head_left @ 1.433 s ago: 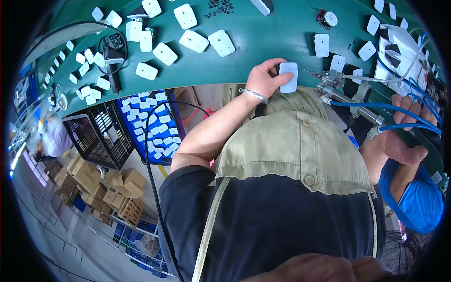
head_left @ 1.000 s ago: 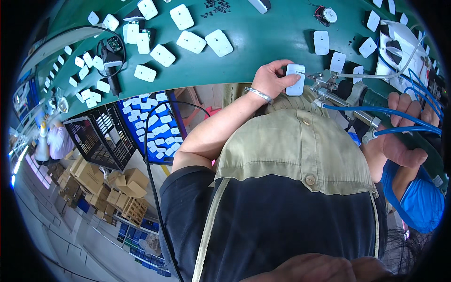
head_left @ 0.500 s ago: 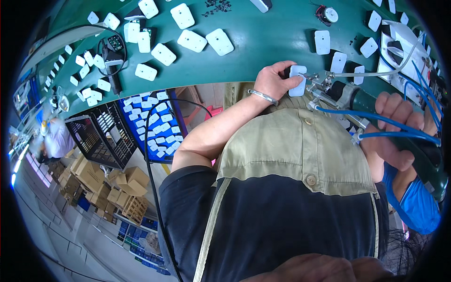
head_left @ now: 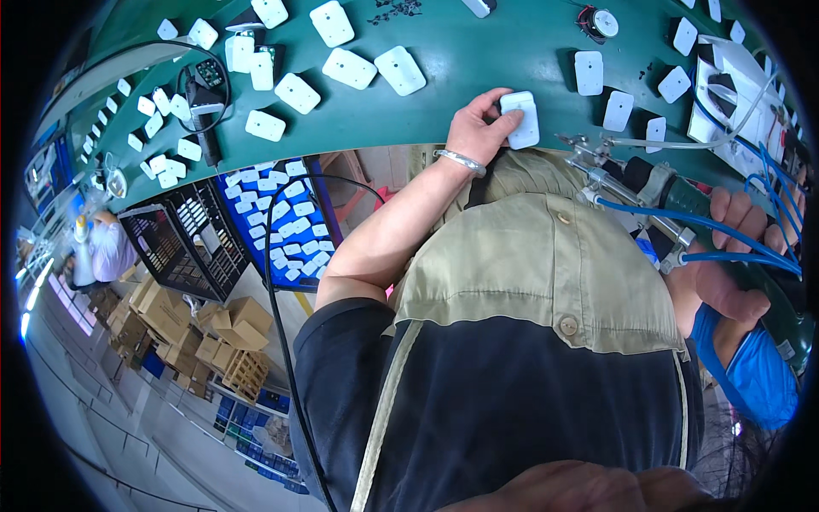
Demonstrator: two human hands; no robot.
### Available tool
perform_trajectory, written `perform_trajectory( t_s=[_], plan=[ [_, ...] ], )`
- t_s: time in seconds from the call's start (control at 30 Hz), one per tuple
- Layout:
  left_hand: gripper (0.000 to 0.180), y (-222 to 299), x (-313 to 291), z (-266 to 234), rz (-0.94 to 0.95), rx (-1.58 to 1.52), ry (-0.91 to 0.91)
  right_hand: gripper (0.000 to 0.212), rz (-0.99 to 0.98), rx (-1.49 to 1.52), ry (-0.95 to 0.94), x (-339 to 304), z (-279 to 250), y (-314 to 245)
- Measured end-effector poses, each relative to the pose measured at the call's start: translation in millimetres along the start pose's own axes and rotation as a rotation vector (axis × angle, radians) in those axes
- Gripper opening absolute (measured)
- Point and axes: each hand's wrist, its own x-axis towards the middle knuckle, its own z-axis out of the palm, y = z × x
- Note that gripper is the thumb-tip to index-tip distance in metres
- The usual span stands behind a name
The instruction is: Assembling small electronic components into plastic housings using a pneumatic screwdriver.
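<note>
My left hand, with a bracelet at the wrist, pinches a white rounded plastic case, thumb on its upper face. The case is lifted by the near edge of the green table. My right hand wraps round a powered screwdriver with a green body and a metal nose. Blue air hoses and a pale feed tube run to it. The screwdriver's tip points left, apart from the case. My right fingers are partly hidden behind the hoses.
More white cases lie about the table, with small dark screws at the far side. A round wired part stands far right. Below left are a blue tray of white pieces and a black crate. A black cable hangs down.
My left hand has drawn the case leftward and a little farther out, away from the screwdriver's tip. My right hand and the screwdriver have shifted slightly right and nearer.
</note>
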Motion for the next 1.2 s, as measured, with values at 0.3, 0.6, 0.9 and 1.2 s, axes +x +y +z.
perform_trajectory(
  t_s=[0.3, 0.6, 0.9, 1.2],
  plan=[
    [0.039, 9, -6, 10, -0.043, -0.065, -0.093, 0.055, 0.092, 0.064, -0.031, -10, -6, -4],
    [0.039, 17, -11, 12, -0.03, -0.075, -0.145, 0.05, 0.067, 0.046, 0.026, -5, 8, -5],
    [0.038, 19, -15, 11, 0.007, 0.02, -0.086, 0.052, 0.037, 0.04, -0.061, -3, 11, 14],
    [0.038, -5, 4, -13, 0.029, 0.023, 0.019, 0.062, 0.024, -0.049, 0.031, -5, 1, -1]
  ],
)
